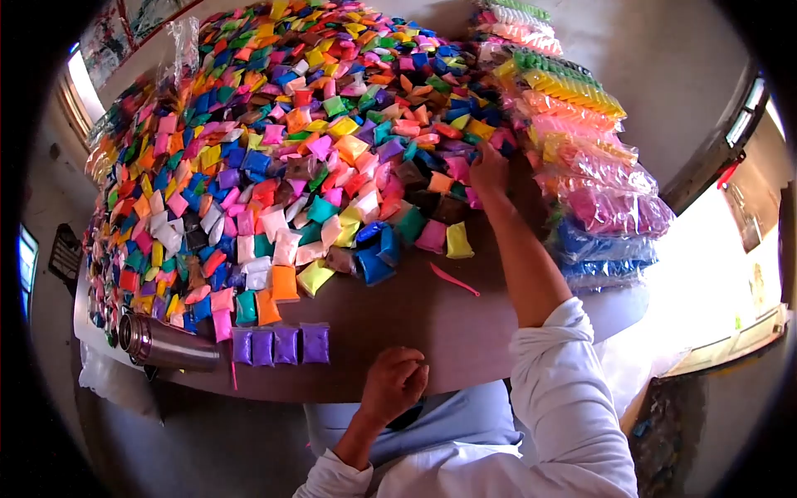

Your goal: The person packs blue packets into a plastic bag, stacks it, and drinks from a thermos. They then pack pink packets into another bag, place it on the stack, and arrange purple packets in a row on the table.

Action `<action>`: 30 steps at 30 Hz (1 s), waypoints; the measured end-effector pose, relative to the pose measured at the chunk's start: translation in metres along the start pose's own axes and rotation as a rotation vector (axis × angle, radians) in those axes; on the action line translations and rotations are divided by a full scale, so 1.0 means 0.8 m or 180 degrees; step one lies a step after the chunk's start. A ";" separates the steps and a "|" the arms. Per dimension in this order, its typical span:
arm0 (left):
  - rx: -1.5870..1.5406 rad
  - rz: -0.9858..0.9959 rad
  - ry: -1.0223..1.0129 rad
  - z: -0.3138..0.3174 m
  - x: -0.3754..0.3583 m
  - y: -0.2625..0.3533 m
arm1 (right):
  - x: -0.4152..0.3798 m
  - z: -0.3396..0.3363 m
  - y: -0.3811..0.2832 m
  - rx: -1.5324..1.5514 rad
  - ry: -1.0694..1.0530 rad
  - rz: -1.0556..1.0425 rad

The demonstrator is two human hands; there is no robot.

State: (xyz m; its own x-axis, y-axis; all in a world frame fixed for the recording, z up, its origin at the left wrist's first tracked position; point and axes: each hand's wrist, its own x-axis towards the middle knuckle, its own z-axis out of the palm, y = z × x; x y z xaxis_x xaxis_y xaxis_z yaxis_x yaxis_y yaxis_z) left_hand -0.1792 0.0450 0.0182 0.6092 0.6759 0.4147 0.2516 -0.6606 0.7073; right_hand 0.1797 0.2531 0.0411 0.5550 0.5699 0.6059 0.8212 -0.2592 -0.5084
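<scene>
My right hand (490, 168) reaches to the right side of a large heap of small coloured packets (332, 149); its fingertips are among the packets, and what they hold, if anything, is too small to tell. Near the table's front edge, my left hand (394, 383) hovers with its fingers curled together, and I cannot make out anything in it. To its left, several purple packets (285, 344) lie side by side in a row. A yellow packet (459, 240) and a pink strip (455, 280) lie between the heap and my right forearm.
Stacked clear bags of coloured packets (598, 174) line the table's right side. A metal flask (170, 343) lies on its side at the front left, beside a thin pink stick (233, 373). The brown table (374, 315) has a curved front edge.
</scene>
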 end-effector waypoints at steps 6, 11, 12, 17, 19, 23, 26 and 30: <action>-0.0150 -0.0155 0.0039 0.002 0.001 -0.001 | 0.016 0.043 0.021 -0.0312 0.0009 -0.0516; -0.0150 -0.0136 0.0029 0.000 0.003 0.002 | 0.026 0.042 0.028 -0.0682 -0.0407 -0.1252; -0.0179 -0.0122 0.0095 0.002 0.003 0.002 | 0.026 0.040 0.028 -0.0682 -0.0401 -0.1251; -0.0193 -0.0030 0.0126 0.005 -0.001 0.000 | 0.021 0.021 0.022 -0.0275 -0.0159 -0.1169; -0.0222 -0.0132 0.0126 0.002 0.000 0.002 | 0.013 0.011 -0.002 -0.0090 0.0072 -0.0722; -0.0355 -0.0035 0.0185 0.000 -0.002 -0.003 | -0.039 -0.055 -0.033 0.2115 -0.0912 0.0056; -0.0604 -0.0335 0.0133 -0.003 -0.006 -0.007 | -0.126 -0.098 -0.046 0.2640 -0.1589 0.0895; -0.1202 -0.0811 0.0087 -0.006 -0.012 -0.011 | -0.224 -0.175 -0.032 0.3315 -0.3372 0.1364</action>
State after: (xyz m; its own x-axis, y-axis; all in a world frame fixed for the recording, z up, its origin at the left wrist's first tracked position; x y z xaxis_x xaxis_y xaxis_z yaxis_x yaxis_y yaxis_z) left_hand -0.1911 0.0461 0.0108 0.5421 0.8132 0.2118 0.0959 -0.3102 0.9458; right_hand 0.0780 0.0480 0.0310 0.0022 0.9872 -0.1595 -0.0722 -0.1589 -0.9846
